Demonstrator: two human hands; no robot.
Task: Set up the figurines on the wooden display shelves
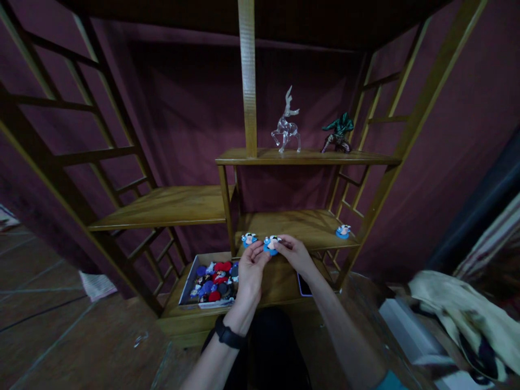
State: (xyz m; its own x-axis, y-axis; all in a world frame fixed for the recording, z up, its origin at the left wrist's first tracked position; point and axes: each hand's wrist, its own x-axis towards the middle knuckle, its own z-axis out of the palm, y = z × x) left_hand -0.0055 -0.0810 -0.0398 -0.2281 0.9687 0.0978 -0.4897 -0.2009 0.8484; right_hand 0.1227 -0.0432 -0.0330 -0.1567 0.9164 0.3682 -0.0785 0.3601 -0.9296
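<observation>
A small figurine (271,246) with a blue round base and a white-and-pink body is held between my two hands, in front of the middle shelf. My left hand (252,265), below a black wristband, has its fingertips at the figurine's left side. From the right, my right hand (296,253) pinches the same piece with thumb and fingers. Just behind my left fingers is a similar blue-based figurine (248,239) at the shelf's left end. Another blue-based figurine (343,231) stands at the shelf's right end.
An open box (189,287) of red, purple and black figurines sits at lower left. A phone (304,285) lies beside my right forearm. The upper shelf (309,157) bears a clear deer figure (286,127) and a dark green figure (340,132). A wooden post (247,81) rises there.
</observation>
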